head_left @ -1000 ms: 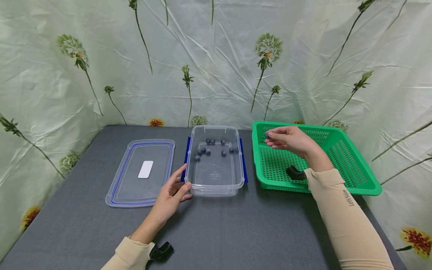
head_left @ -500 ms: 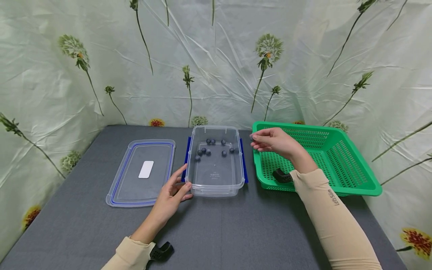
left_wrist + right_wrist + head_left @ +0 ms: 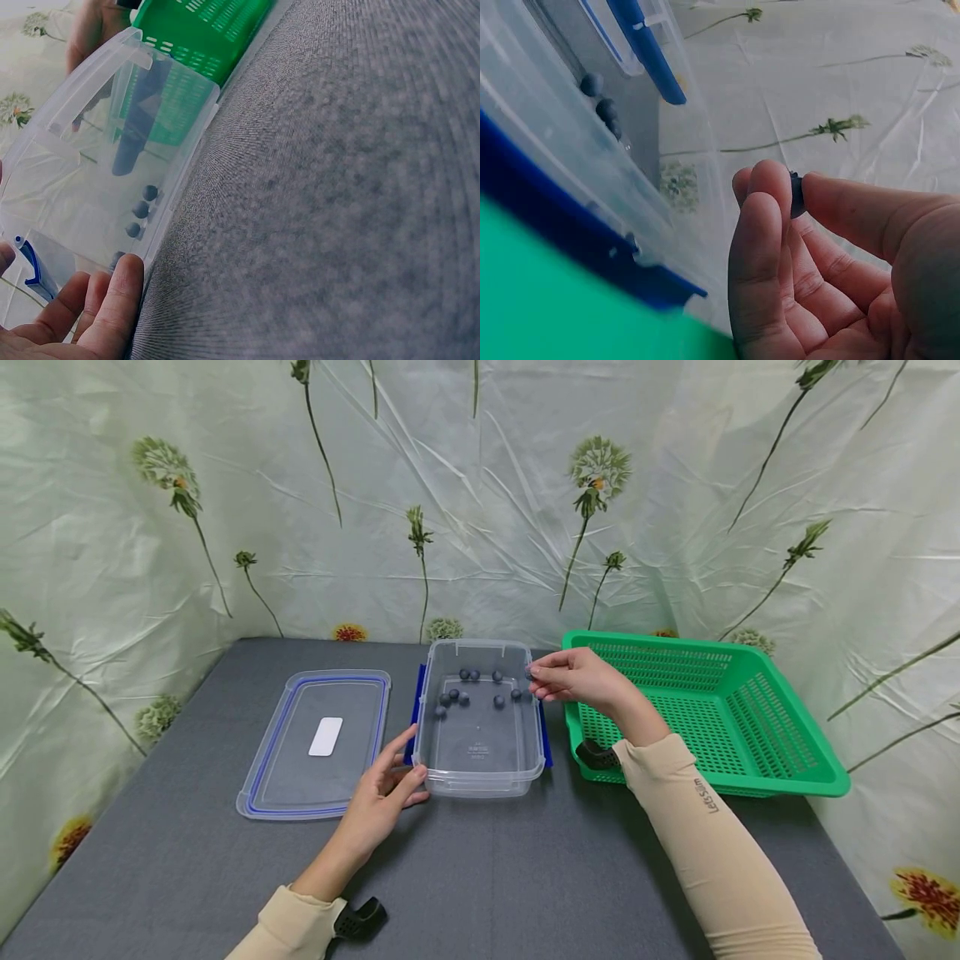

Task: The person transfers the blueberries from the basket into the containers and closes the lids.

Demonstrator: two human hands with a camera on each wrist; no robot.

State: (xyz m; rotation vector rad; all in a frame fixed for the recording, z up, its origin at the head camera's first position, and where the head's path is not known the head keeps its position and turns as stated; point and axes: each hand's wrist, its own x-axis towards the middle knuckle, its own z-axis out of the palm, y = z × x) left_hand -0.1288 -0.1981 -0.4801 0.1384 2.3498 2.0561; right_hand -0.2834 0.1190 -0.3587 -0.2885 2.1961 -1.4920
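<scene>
In the right wrist view a blueberry [image 3: 798, 195] is pinched between thumb and fingertips of my right hand [image 3: 581, 681]. That hand hangs over the right rim of a clear plastic container [image 3: 477, 774] with blue side clips. Several blueberries [image 3: 498, 702] lie on the container's floor, mostly toward the back. My left hand [image 3: 378, 802] touches the near left corner of the container with extended fingers. From the left wrist view its fingers [image 3: 120, 300] rest against the clear wall, and berries show through the plastic.
A green perforated basket [image 3: 780, 727] stands on the right, partly under my right forearm. To the left a clear lid [image 3: 285, 777] with a blue seal and white label lies flat on the grey table [image 3: 480, 877]. A flower-print sheet [image 3: 495, 510] hangs behind.
My right hand has moved left from over the green basket to the container's right rim, still pinching the blueberry. The left hand has stayed at the container's corner.
</scene>
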